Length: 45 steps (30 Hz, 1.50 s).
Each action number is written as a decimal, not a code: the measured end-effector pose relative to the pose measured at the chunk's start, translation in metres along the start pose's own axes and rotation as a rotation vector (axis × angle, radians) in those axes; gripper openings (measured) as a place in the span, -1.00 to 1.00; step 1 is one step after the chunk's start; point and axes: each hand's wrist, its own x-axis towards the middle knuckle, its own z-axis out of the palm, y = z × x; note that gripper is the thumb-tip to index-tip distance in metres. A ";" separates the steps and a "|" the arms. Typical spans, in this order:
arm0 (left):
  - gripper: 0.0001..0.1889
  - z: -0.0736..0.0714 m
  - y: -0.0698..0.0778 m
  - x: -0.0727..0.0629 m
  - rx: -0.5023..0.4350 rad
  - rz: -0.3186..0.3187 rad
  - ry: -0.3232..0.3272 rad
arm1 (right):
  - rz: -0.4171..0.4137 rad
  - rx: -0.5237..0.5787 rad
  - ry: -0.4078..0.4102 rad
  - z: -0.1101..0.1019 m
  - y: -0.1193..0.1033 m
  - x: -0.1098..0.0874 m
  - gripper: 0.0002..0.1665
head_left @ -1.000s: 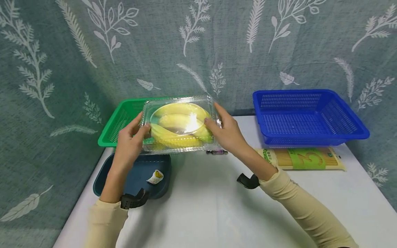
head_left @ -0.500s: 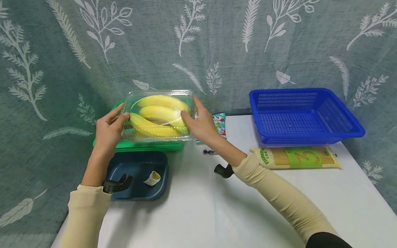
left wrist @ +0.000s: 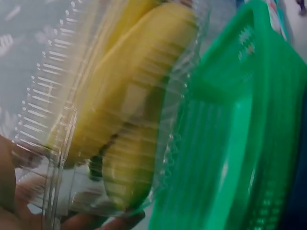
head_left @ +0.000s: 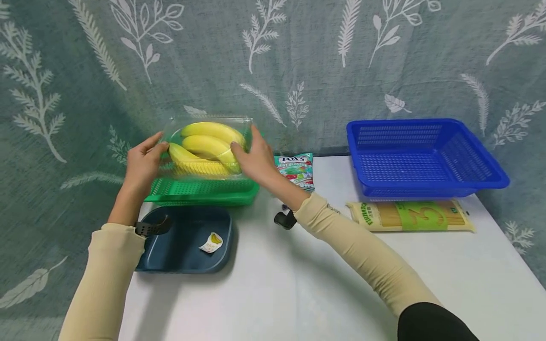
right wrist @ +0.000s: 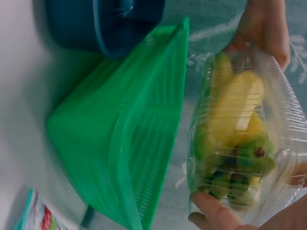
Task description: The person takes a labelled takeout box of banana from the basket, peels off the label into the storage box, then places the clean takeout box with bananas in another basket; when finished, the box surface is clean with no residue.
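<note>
Both hands hold a clear plastic clamshell box (head_left: 204, 171) with several yellow bananas (head_left: 209, 144) inside. My left hand (head_left: 142, 163) grips its left end, thumb on top. At the right end my right hand (head_left: 258, 158) grips it the same way. The box is held in the air above the green basket (head_left: 204, 194); in the right wrist view a gap separates the box from the basket (right wrist: 124, 139). Greenish banana ends show through the box wall there. In the left wrist view the basket (left wrist: 225, 134) lies beside and below the box.
In front of the green basket stands a dark blue tub (head_left: 183, 246) holding a small banana-printed label (head_left: 212, 243). A Fox's candy bag (head_left: 296, 170) lies right of the basket. A blue basket (head_left: 426, 166) and a noodle pack (head_left: 411, 216) are at the right.
Both hands have carried the box of bananas left and a little farther away, over the green basket. The candy bag, hidden at first, now shows beside the right forearm.
</note>
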 end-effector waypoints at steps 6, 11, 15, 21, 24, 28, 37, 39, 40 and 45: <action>-0.32 -0.004 -0.019 0.024 0.072 -0.002 -0.045 | 0.065 -0.002 -0.010 0.012 0.006 0.017 -0.06; -0.33 -0.008 -0.044 0.031 0.149 -0.016 -0.099 | 0.113 -0.023 -0.040 0.030 0.017 0.025 -0.06; -0.32 -0.009 -0.055 0.039 0.195 0.000 -0.133 | 0.157 -0.053 -0.036 0.041 0.022 0.033 -0.09; -0.34 -0.007 -0.064 0.051 0.290 -0.046 -0.232 | 0.220 -0.126 -0.096 0.052 0.025 0.045 -0.09; -0.35 -0.004 -0.070 0.054 0.303 -0.085 -0.260 | 0.248 -0.149 -0.133 0.055 0.027 0.048 -0.09; -0.36 0.001 -0.076 0.056 0.297 -0.110 -0.266 | 0.277 -0.179 -0.138 0.058 0.031 0.052 -0.09; -0.39 -0.001 -0.083 0.053 0.380 -0.152 -0.278 | 0.351 -0.221 -0.219 0.073 0.036 0.054 -0.08; -0.39 -0.002 -0.082 0.052 0.393 -0.160 -0.277 | 0.371 -0.231 -0.223 0.078 0.037 0.055 -0.09; -0.38 -0.002 -0.081 0.051 0.397 -0.163 -0.276 | 0.381 -0.237 -0.225 0.079 0.037 0.056 -0.09; -0.37 0.000 -0.076 0.052 0.442 -0.160 -0.284 | 0.393 -0.278 -0.219 0.082 0.041 0.060 -0.07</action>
